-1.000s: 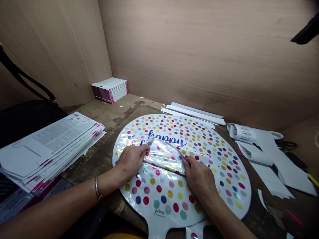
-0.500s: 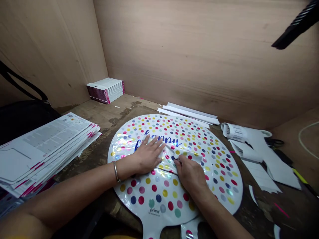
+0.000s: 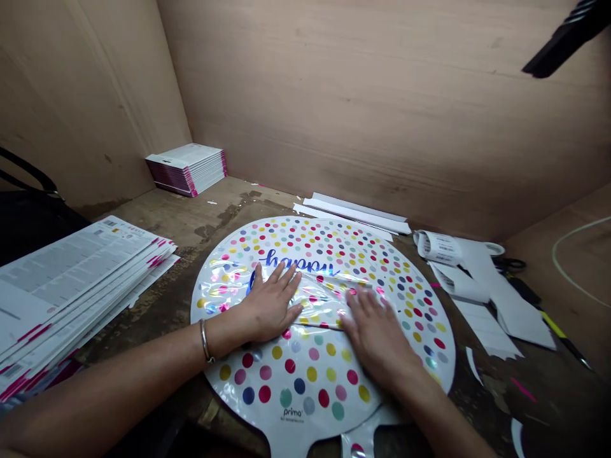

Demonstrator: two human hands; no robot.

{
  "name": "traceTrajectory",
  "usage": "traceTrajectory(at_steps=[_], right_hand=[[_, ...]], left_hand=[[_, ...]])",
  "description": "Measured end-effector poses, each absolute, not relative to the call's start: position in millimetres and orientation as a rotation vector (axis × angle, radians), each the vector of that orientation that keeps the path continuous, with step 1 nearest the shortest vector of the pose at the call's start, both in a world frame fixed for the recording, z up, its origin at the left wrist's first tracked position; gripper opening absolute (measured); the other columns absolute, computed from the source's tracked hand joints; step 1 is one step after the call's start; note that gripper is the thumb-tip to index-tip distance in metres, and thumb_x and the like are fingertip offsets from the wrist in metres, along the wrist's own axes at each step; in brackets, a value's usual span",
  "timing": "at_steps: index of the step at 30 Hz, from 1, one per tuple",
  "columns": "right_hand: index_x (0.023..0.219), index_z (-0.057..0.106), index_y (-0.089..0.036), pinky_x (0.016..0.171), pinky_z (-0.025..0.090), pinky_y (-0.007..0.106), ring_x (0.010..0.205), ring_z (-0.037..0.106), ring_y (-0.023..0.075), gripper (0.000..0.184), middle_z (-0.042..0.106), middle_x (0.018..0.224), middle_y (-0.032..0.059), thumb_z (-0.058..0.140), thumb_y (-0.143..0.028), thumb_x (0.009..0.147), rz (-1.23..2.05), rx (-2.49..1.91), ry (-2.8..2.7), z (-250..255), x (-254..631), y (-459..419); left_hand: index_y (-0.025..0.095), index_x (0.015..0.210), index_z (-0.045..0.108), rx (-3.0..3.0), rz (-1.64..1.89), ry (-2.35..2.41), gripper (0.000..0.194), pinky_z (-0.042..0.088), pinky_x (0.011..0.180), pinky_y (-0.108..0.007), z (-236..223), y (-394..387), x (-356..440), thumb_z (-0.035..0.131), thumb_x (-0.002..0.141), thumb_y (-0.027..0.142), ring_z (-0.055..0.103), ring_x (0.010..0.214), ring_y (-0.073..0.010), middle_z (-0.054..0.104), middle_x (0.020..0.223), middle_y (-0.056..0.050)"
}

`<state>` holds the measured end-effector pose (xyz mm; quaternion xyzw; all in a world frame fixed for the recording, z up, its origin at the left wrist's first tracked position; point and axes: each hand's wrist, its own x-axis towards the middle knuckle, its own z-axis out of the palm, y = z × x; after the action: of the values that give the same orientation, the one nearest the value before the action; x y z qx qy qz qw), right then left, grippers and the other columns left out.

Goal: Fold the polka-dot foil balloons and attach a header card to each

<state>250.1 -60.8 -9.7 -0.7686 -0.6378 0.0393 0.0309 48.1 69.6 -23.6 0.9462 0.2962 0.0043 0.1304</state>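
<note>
Since the fingers (image 3: pixel 281 280) of both hands lie spread wide, holding nothing, the left hand (image 3: pixel 270 305) and right hand (image 3: pixel 375 334) seem placed to weigh down a shiny fold (image 3: pixel 319 302) across a dotted foil balloon (image 3: pixel 305 375), which lies flat on the desk (image 3: pixel 191 216). A bracelet (image 3: pixel 205 340) circles the left wrist. Stacked printed cards (image 3: pixel 71 292) sit within reach on the left, a smaller stack (image 3: pixel 186 168) stands against the wooden wall (image 3: pixel 334 108), and paper strips (image 3: pixel 482 299) lie off to the right.
</note>
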Motion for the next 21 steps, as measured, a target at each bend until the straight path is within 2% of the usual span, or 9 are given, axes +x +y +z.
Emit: traceTrajectory(at_steps=[2, 4, 7, 10, 13, 15, 17, 19, 21], right_hand=[[0.125, 0.054, -0.010, 0.101, 0.026, 0.065, 0.133, 0.028, 0.0404, 0.052, 0.040, 0.141, 0.0215, 0.042, -0.044, 0.089, -0.125, -2.405, -1.797, -3, 273, -58], [0.119, 0.057, -0.010, 0.102, 0.029, 0.060, 0.131, 0.032, 0.0384, 0.043, 0.044, 0.137, 0.0220, 0.047, -0.038, 0.087, -0.167, -2.264, -1.809, 7, 279, -45], [0.117, 0.056, -0.016, 0.096, 0.040, 0.044, 0.115, 0.049, 0.0283, 0.037, 0.057, 0.122, 0.0150, 0.055, -0.031, 0.084, 0.197, -2.057, -1.982, 21, 264, -8], [0.104, 0.062, -0.020, 0.075, 0.049, 0.035, 0.088, 0.061, 0.0239, 0.035, 0.066, 0.098, 0.0087, 0.067, -0.030, 0.072, 0.430, -2.085, -2.000, 25, 246, 35], [0.077, 0.067, -0.022, 0.056, 0.045, 0.027, 0.064, 0.060, 0.0183, 0.017, 0.066, 0.071, 0.0014, 0.073, -0.026, 0.062, 0.703, -2.131, -1.991, 27, 243, 61], [0.062, 0.065, -0.022, 0.049, 0.041, 0.024, 0.055, 0.057, 0.0152, 0.009, 0.063, 0.058, -0.0020, 0.074, -0.022, 0.059, 0.872, -2.139, -1.965, 29, 245, 64], [0.057, 0.062, -0.020, 0.047, 0.039, 0.023, 0.052, 0.056, 0.0142, 0.010, 0.061, 0.053, -0.0025, 0.072, -0.021, 0.061, 0.960, -2.151, -1.883, 28, 246, 57], [0.062, 0.062, -0.019, 0.047, 0.041, 0.023, 0.053, 0.057, 0.0144, 0.011, 0.063, 0.057, -0.0004, 0.065, -0.026, 0.070, 0.989, -2.168, -1.750, 25, 242, 44], [0.073, 0.063, -0.017, 0.047, 0.045, 0.024, 0.055, 0.060, 0.0152, 0.021, 0.067, 0.064, 0.0035, 0.051, -0.032, 0.082, 1.010, -2.179, -1.607, 20, 236, 29]], left_hand=[[0.015, 0.146, 0.017, 2.742, 0.003, 0.861, 0.064, -0.003, 0.101, -0.071, -24, 70, 49, 0.027, 0.093, 0.048, 0.002, 0.140, -0.0357, 0.010, 0.153, -0.012], [0.016, 0.146, 0.018, 2.750, 0.010, 0.864, 0.063, -0.002, 0.101, -0.071, -23, 70, 49, 0.028, 0.093, 0.048, 0.003, 0.140, -0.0360, 0.010, 0.153, -0.012], [0.017, 0.146, 0.019, 2.765, 0.017, 0.876, 0.062, -0.001, 0.102, -0.071, -22, 69, 49, 0.030, 0.093, 0.047, 0.003, 0.140, -0.0359, 0.010, 0.153, -0.012], [0.019, 0.146, 0.019, 2.773, 0.024, 0.840, 0.061, -0.002, 0.103, -0.069, -22, 69, 47, 0.029, 0.093, 0.049, 0.004, 0.140, -0.0343, 0.012, 0.153, -0.011], [0.022, 0.146, 0.019, 2.772, 0.053, 0.764, 0.061, -0.003, 0.105, -0.065, -20, 72, 41, 0.028, 0.093, 0.051, 0.005, 0.140, -0.0320, 0.014, 0.153, -0.009], [0.021, 0.146, 0.019, 2.766, 0.064, 0.724, 0.062, -0.003, 0.107, -0.063, -17, 74, 37, 0.029, 0.093, 0.052, 0.006, 0.140, -0.0316, 0.016, 0.153, -0.009], [0.019, 0.145, 0.020, 2.786, 0.141, 0.669, 0.070, -0.002, 0.107, -0.063, -12, 74, 33, 0.036, 0.089, 0.058, 0.009, 0.140, -0.0329, 0.019, 0.152, -0.011], [0.017, 0.144, 0.025, 2.828, 0.327, 0.582, 0.078, 0.004, 0.109, -0.060, -8, 69, 28, 0.048, 0.083, 0.061, 0.015, 0.138, -0.0344, 0.025, 0.150, -0.013], [0.016, 0.137, 0.038, 2.848, 0.543, 0.518, 0.063, 0.018, 0.110, -0.053, -6, 61, 24, 0.053, 0.085, 0.048, 0.028, 0.132, -0.0325, 0.038, 0.143, -0.014]])
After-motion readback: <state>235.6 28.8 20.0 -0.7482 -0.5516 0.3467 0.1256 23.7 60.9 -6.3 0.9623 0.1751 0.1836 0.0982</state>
